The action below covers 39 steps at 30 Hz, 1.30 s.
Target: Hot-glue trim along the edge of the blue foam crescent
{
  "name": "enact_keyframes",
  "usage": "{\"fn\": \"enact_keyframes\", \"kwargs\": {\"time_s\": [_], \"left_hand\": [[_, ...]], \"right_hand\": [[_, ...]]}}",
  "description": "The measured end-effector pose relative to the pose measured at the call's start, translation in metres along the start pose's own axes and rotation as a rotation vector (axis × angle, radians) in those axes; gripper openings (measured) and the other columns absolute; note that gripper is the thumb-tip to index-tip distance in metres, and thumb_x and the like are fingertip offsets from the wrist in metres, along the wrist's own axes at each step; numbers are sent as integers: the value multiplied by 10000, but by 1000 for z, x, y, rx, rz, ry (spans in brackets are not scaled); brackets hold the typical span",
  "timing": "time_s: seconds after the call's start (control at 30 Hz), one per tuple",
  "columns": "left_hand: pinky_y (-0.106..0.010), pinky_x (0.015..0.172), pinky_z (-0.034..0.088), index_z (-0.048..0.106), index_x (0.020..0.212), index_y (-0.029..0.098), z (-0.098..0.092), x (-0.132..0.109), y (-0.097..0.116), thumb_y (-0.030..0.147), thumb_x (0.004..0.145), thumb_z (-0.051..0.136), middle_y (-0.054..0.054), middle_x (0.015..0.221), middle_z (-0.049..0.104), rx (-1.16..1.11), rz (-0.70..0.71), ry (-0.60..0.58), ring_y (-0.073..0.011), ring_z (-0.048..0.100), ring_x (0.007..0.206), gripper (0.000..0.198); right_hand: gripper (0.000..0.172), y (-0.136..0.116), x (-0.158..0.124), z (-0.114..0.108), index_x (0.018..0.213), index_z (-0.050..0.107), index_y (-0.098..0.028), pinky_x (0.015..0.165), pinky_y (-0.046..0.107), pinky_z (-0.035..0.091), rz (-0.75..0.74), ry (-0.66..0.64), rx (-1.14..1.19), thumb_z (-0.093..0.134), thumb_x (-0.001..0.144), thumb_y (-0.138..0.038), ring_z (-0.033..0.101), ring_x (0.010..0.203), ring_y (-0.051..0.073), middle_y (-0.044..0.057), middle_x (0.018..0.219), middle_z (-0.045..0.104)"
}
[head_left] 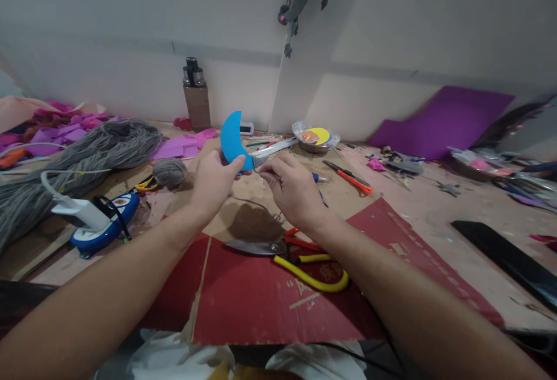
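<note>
A blue crescent (231,139) stands upright in my left hand (216,177), pinched near its lower end between thumb and fingers. Grey yarn (262,160) shows at the crescent's lower tip. Close beside it on the right, my right hand (289,185) has thumb and fingertips pressed together on the grey yarn. A loose strand hangs below the hands over brown cardboard. Nearer to me, scissors (256,248) with yellow handles lie on the red cardboard (270,304), partly beneath my right wrist.
Grey yarn skeins (117,148), a small yarn ball (169,173) and a blue power socket (107,226) are on the left. At the right lie a red cutter (354,181), purple felt (444,122) and a black strip (507,258). A brown bottle-like device (197,104) stands behind.
</note>
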State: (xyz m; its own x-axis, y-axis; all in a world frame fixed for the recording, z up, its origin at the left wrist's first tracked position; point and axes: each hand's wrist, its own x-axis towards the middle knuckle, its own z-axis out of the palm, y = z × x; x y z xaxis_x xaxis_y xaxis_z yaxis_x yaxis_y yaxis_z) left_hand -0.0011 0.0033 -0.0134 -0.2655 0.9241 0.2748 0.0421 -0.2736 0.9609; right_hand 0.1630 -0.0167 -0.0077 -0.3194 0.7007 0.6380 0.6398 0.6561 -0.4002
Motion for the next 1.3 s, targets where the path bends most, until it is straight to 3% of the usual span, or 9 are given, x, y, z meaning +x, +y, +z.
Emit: {"fn": "enact_keyframes", "kwargs": {"time_s": [0.1,0.2,0.4,0.57,0.67,0.8,0.87,0.97,1.3], "left_hand": [[-236,464,388,660,682,161,-1,-1,1,301,695,698,-31,584,656,189,158,-62,-142,557,497,145],[-243,473,412,668,731,158,0,-1,0,305,706,688,-42,609,673,209,172,-94,-150,577,497,150],[-243,507,479,641,754,121,5,3,0,281,690,692,-81,710,685,-14,23,-75,-174,646,582,180],[-281,588,541,591,815,131,5,5,7,212,686,674,-57,752,682,-256,-70,-44,-179,673,632,174],[-291,626,557,572,798,132,4,8,10,167,698,647,-54,751,684,-342,-130,-11,-179,681,646,130],[-313,639,569,557,806,136,3,10,9,141,709,634,-45,728,679,-407,-185,-25,-180,684,622,125],[-311,628,569,550,816,142,3,10,8,135,708,635,-41,712,677,-414,-206,-37,-179,683,612,138],[-291,600,563,548,813,141,4,9,5,138,709,636,-55,705,682,-405,-222,-76,-183,686,614,137],[-263,581,555,586,790,112,7,3,5,177,715,651,-72,712,683,-302,-226,-138,-179,688,619,119]], "right_hand": [[181,-2,1,-4,847,590,-201,722,312,418,-14,2,-55,432,925,-241,537,831,187,75,932,571],[226,-1,3,-8,797,562,-195,690,300,388,0,13,-103,407,940,-275,513,792,180,71,895,551],[287,6,0,-4,693,486,-197,649,283,363,102,-35,55,416,933,-337,484,696,152,18,706,506],[158,16,-10,15,839,499,-205,541,250,391,345,-180,491,504,866,-361,488,548,105,-42,662,488],[181,17,-13,23,936,473,-218,539,250,404,406,-122,504,536,839,-357,485,549,101,-50,690,487],[412,14,-10,20,1101,447,-210,638,274,420,301,78,239,653,746,-240,510,695,128,-10,817,515],[345,12,-8,14,1070,515,-212,664,279,407,203,131,94,652,754,-203,510,736,138,10,863,536],[70,11,-4,4,885,632,-216,626,269,377,92,168,-21,610,830,-254,521,714,138,20,840,576],[305,11,-1,-1,813,640,-187,608,256,350,-172,192,-270,436,943,-373,561,720,142,45,777,631]]}}
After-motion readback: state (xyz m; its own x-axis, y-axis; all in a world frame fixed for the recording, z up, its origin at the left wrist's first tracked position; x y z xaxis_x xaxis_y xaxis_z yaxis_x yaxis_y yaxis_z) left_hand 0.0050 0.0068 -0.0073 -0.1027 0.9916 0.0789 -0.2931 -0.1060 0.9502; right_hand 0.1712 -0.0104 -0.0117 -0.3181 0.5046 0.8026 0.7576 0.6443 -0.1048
